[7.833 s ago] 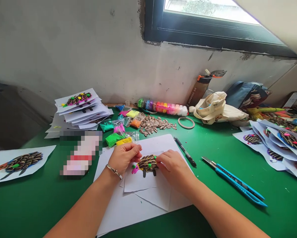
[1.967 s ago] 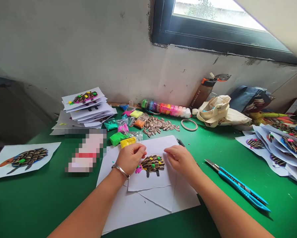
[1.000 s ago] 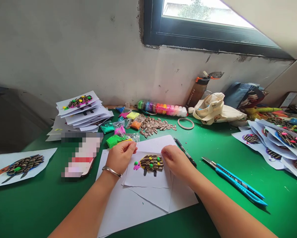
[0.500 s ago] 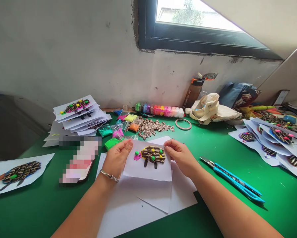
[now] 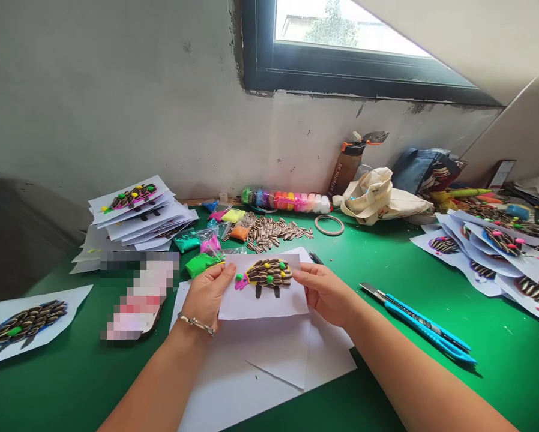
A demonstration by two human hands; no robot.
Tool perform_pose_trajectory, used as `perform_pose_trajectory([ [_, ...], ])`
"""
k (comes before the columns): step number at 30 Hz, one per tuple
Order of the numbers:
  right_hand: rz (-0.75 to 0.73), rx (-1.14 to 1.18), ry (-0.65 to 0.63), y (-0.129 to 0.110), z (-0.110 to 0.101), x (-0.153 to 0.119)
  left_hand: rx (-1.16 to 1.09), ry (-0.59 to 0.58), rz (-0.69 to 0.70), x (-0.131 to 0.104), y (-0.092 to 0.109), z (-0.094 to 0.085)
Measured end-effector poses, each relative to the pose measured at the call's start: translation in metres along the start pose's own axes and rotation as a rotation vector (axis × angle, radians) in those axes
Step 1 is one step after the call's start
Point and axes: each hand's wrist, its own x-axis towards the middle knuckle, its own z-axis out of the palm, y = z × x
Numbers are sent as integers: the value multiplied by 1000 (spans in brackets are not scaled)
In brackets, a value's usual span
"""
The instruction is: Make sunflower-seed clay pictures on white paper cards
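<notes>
A paper card (image 5: 233,305) is held up between both hands. On it is a hedgehog picture (image 5: 269,273) made of striped sunflower seeds, with a pink clay snout, black legs and small green and yellow balls. My left hand (image 5: 210,291), with a bracelet at the wrist, pinches the card's left edge. The right edge is gripped by my right hand (image 5: 326,291), thumb in front and fingers behind. Beneath the card lie white paper sheets (image 5: 237,378). To the right of my right hand rests a blue utility knife (image 5: 427,327), its blade out.
A stack of seed cards (image 5: 138,216) rises at the back left, with a phone (image 5: 138,300) before it. Behind my hands are clay packets (image 5: 204,261), loose sunflower seeds (image 5: 274,233) and a tape roll (image 5: 329,225). A bottle (image 5: 346,168), a cloth bag (image 5: 377,198) and more cards (image 5: 481,252) stand right.
My right hand has shifted its hold lower on the card's right edge, and its fingers now reach farther behind. The whole view has shifted slightly.
</notes>
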Motion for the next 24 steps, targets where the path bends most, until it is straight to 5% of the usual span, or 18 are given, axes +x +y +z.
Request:
perform_pose_trajectory([
  [10,-12,-7,50,7,-6,4,-69,-129,-81,-5,0,1],
  [24,5,-32,94,6,-7,5,-103,-112,-84,-3,-2,3],
])
